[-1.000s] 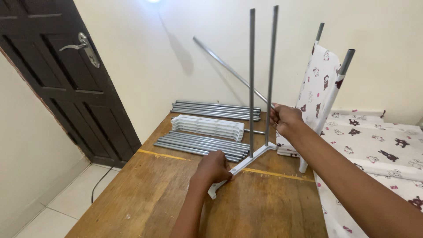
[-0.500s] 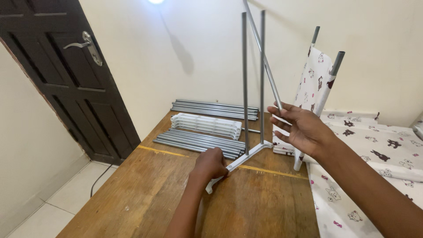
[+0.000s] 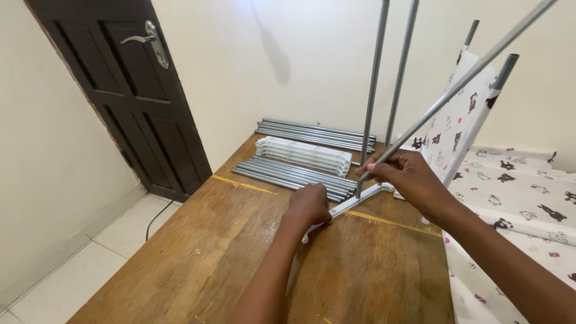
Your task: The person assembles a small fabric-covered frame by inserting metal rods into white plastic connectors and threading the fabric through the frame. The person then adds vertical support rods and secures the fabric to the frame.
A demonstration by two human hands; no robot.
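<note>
White base bracket [image 3: 348,207] is pressed to the table [image 3: 198,252] by the closed left hand [image 3: 309,204]. A loose grey rod [image 3: 456,90], slanting beside the bracket's two upright rods [image 3: 375,90], is gripped by the right hand [image 3: 408,177]. Step judged: rod fitting, with alignment over the socket required.

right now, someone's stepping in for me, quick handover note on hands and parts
Left hand presses down on the white base piece lying on the wooden table.
Right hand grips a slanted grey rod, lower end near the base.
Done: two grey rods stand upright in the base.
Left: the slanted rod is not seated; rod bundles and white plastic pieces lie unused behind.
</note>
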